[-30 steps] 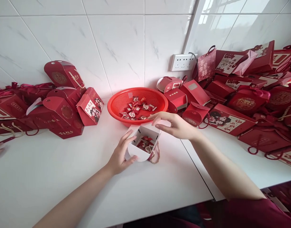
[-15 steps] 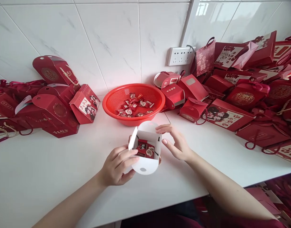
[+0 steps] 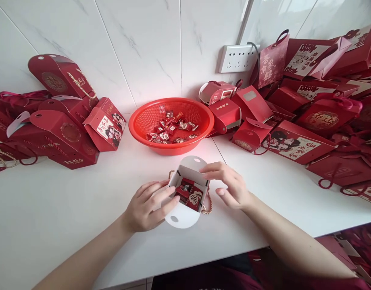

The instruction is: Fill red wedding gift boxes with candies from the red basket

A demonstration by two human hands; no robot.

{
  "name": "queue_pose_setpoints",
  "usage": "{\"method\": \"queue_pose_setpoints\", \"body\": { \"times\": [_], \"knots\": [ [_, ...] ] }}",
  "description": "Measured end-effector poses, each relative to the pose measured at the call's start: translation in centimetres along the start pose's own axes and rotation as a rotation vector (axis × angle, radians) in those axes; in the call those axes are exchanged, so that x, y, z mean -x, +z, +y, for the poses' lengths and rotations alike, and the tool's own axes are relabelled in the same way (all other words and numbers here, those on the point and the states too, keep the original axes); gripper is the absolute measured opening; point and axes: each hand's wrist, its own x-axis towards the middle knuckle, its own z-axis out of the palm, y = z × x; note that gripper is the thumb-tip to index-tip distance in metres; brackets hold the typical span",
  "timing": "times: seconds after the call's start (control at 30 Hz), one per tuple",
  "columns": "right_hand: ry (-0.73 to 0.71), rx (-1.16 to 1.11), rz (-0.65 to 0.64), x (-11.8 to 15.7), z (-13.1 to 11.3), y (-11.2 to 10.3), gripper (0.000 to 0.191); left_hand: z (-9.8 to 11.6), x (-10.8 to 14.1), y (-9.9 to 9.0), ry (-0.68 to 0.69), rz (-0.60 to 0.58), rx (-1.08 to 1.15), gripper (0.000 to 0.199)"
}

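Note:
In the head view, a small open gift box [image 3: 185, 217] with a white inside stands on the table, its rounded, holed flaps spread to front and back. Red-wrapped candies [image 3: 190, 193] lie at the bottom of it. A twisted gold cord handle [image 3: 208, 205] sticks out at its right side. My left hand [image 3: 149, 205] grips the box from the left, with fingertips over the near flap and the thumb out of sight. At the far right rim, my right hand [image 3: 228, 183] touches the back flap with its fingertips. Its thumb is held apart, with nothing between.
Behind the box, a red plastic basket [image 3: 170, 150] holds several wrapped candies [image 3: 171, 127]. Red gift boxes are piled at the left [image 3: 64, 133] and at the right [image 3: 294, 141]. A white power strip [image 3: 238, 59] is on the tiled wall. The table's front edge runs below my forearms.
The box has turned a little, so its near flap points more to the left. The side flap that stood up at the left has gone down. My view has shifted slightly.

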Motion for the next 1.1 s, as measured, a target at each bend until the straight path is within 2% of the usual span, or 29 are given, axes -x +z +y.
{"method": "queue_pose_setpoints", "body": {
  "times": [0.07,0.13,0.17,0.23,0.3,0.37,0.47,0.53,0.6,0.67,0.73,0.8,0.87,0.93,1.03,1.1],
  "knots": [
    [-0.018,0.082,0.038,-1.8,-0.9,-1.5,0.031,-0.4,0.3,0.1,-0.015,-0.007,0.013,0.029],
    [-0.004,0.112,-0.045,-4.7,-1.9,-2.9,0.029,-0.7,0.5,0.1,0.022,-0.029,0.018,0.028],
    [0.045,0.069,-0.151,-6.4,-2.3,-3.4,0.027,-0.9,0.5,0.0,0.053,-0.042,0.007,0.026],
    [0.090,-0.025,-0.507,-9.5,-2.6,-3.2,0.021,-1.0,0.5,-0.1,0.123,-0.053,-0.033,0.022],
    [0.077,-0.038,-0.905,-11.4,-2.2,-1.4,0.021,-1.0,0.2,-0.2,0.168,-0.049,-0.072,0.018],
    [0.036,0.162,-1.278,-11.8,-1.5,1.6,0.021,-0.9,-0.1,-0.4,0.176,-0.053,-0.071,0.017],
    [0.010,0.265,-1.413,-10.9,-0.8,5.7,0.044,-0.7,-0.6,-0.6,0.175,-0.059,-0.064,0.018],
    [-0.012,0.265,-1.426,-10.5,-1.0,6.6,0.050,-0.7,-0.8,-0.7,0.214,-0.047,-0.099,0.017],
    [-0.023,0.301,-1.377,-10.9,-1.7,5.6,0.037,-0.6,-1.0,-0.8,0.251,-0.031,-0.133,0.015],
    [-0.005,0.371,-1.254,-11.8,-2.7,3.2,0.017,-0.5,-1.1,-0.8,0.242,-0.001,-0.132,0.015],
    [0.063,0.390,-1.136,-12.6,-3.6,0.1,0.020,-0.5,-1.1,-0.7,0.216,0.028,-0.118,0.014],
    [0.189,0.236,-0.987,-12.7,-4.4,-2.8,0.022,-0.4,-1.1,-0.7,0.208,0.039,-0.106,0.014],
    [0.215,0.051,-0.811,-11.9,-4.8,-5.1,0.028,-0.3,-1.1,-0.7,0.219,0.035,-0.103,0.015],
    [0.201,-0.103,-0.625,-10.3,-4.9,-6.6,0.040,-0.2,-1.0,-0.8,0.245,0.034,-0.094,0.016],
    [0.201,-0.245,-0.384,-7.3,-4.6,-7.2,0.048,0.0,-1.0,-1.0,0.296,0.045,-0.082,0.017],
    [0.191,-0.288,-0.315,-5.8,-4.3,-6.7,0.039,0.3,-1.0,-1.1,0.311,0.050,-0.078,0.018]
  ]
}}
